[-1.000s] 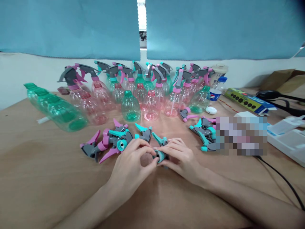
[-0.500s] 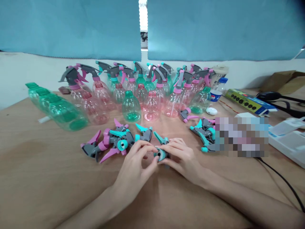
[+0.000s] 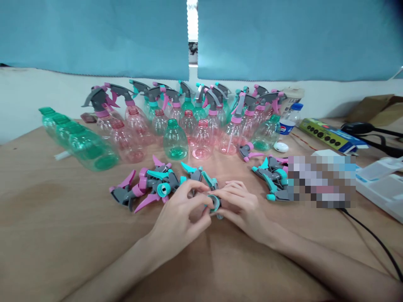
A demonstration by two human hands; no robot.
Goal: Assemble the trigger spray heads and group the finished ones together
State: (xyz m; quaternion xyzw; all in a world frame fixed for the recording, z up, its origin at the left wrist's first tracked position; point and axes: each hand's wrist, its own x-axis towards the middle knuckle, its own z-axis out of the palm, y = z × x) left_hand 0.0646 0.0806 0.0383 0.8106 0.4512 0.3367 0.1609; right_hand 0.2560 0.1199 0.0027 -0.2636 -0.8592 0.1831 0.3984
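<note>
Between my hands, just above the table, is a trigger spray head [image 3: 215, 204] with a turquoise screw collar whose round opening faces me. My right hand [image 3: 242, 207] grips its grey body and collar from the right, fingers bent over the top and thumb below. From the left, my left hand [image 3: 182, 212] pinches at the collar, its index finger and thumb at the rim of the opening. These fingers partly hide the opening. Left of my hands lies a pile of loose pink, turquoise and grey spray heads [image 3: 163, 190]; another pile [image 3: 273, 178] lies to the right.
Behind stand several pink bottles [image 3: 202, 140] and green bottles [image 3: 175, 140], many topped with spray heads. Green bottles [image 3: 91, 147] lean in a row at left. At right are a Pepsi bottle [image 3: 287, 126], a yellow-blue box [image 3: 327, 135], a white tray [image 3: 384, 184] and a black cable [image 3: 374, 233].
The spray head has turned slightly between my hands, and its turquoise trigger is tilted differently. My left fingertips have shifted at the collar opening. The view has moved a little.
</note>
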